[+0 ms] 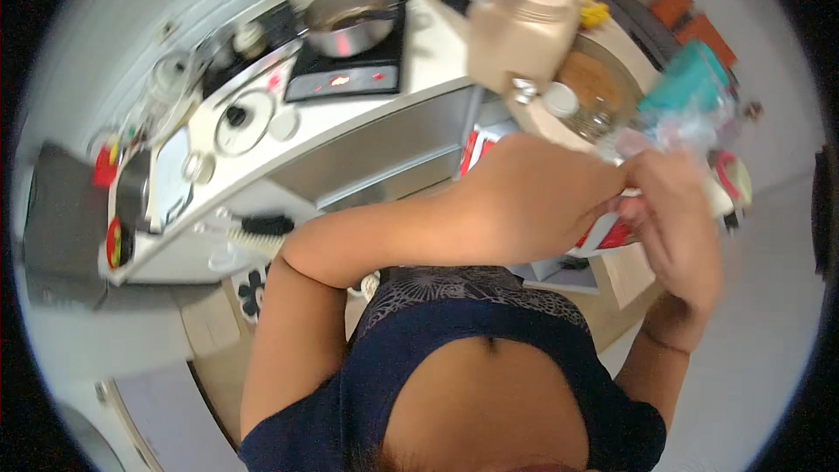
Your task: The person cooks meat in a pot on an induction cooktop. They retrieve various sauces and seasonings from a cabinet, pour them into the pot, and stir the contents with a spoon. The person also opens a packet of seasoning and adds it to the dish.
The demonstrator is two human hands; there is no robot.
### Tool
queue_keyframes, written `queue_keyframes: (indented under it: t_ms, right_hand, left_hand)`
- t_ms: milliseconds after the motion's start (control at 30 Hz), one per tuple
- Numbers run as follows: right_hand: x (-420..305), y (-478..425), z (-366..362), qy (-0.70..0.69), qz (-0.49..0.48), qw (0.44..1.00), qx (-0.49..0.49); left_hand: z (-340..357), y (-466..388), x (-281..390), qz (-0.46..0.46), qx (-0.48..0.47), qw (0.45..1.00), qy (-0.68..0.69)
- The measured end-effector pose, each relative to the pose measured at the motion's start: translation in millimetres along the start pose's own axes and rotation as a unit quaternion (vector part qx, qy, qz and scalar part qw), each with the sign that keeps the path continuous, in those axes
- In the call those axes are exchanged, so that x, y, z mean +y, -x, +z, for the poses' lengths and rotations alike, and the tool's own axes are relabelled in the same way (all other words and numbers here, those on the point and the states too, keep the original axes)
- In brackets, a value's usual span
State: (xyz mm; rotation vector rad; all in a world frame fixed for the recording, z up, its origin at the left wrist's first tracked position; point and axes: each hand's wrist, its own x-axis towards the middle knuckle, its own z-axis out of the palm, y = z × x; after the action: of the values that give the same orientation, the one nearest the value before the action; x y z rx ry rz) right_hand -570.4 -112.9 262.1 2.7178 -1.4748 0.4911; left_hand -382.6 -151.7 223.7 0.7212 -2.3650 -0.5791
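Observation:
My left hand (557, 187) reaches across my body to the right, its back turned up and its fingers mostly hidden. There it meets my right hand (678, 229), which is blurred, with curled fingers. Clear plastic wrapping (688, 131) shows just beyond the right hand, near a teal bag (695, 78); whether either hand grips it is unclear. Below the joined fingers a red-and-white package (606, 236) is partly covered by the hands. Past the left hand are a large tan plastic jar (524, 33), a white lid (560, 100) and a round tray (629, 88) holding something brown.
A steel pot (351, 19) stands on a lit induction cooker (347, 82). Left of it on the counter lie a glass pot lid (246, 123), a small jar (198, 167) and a white board (172, 174). Utensils hang at the cabinet front (262, 229).

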Motion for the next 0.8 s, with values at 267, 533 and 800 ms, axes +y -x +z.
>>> queue_keyframes:
  t_ms: [267, 533, 800]
  right_hand:
    - [-31, -56, 145, -0.464, -0.011, 0.838, -0.287]
    - [-123, -105, 171, -0.491, -0.116, 0.818, -0.276]
    - [-209, -126, 183, -0.451, -0.066, 0.848, -0.270]
  left_hand:
    - [-26, 126, -51, -0.265, -0.033, 0.963, -0.045]
    - [-70, 221, -65, -0.392, 0.059, 0.898, 0.191]
    - [-99, 284, -57, -0.388, 0.126, 0.906, 0.110]
